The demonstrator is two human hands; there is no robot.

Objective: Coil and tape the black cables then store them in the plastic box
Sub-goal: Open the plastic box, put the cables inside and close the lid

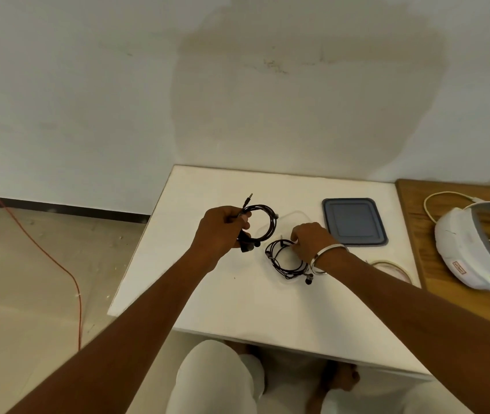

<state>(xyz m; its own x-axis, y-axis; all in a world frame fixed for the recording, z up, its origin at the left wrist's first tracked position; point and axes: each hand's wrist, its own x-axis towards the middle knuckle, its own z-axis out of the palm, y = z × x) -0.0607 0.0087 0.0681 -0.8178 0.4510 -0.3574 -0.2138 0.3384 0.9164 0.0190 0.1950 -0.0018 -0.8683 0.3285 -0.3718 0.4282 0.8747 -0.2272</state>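
Red cord (40, 249) trails over the floor at far left, off the white table (237, 300).

Left hand (222, 230) raised above the table's left-centre, fingers curled round one side of a coiled black cable (263, 219); jack plug (249, 200) sticks up and away past the knuckles, earbud ends hang below the fist.

Just right and nearer, a second coiled black cable (282, 259) lies inside a clear plastic box (297, 215), whose walls are faint and hard to trace. Right hand (311, 239) is down on that coil's far edge, fingertips bent and pinching the strands; metal bangle (326, 258) on the wrist.

Grey-blue lid (354, 221) flat on the table just right of the box. Roll of clear tape (391, 268) near the table's right edge, partly behind the right forearm.

On the adjoining wooden table (417, 210): white headset (471, 249) with a pale cord (435, 198) looped behind.
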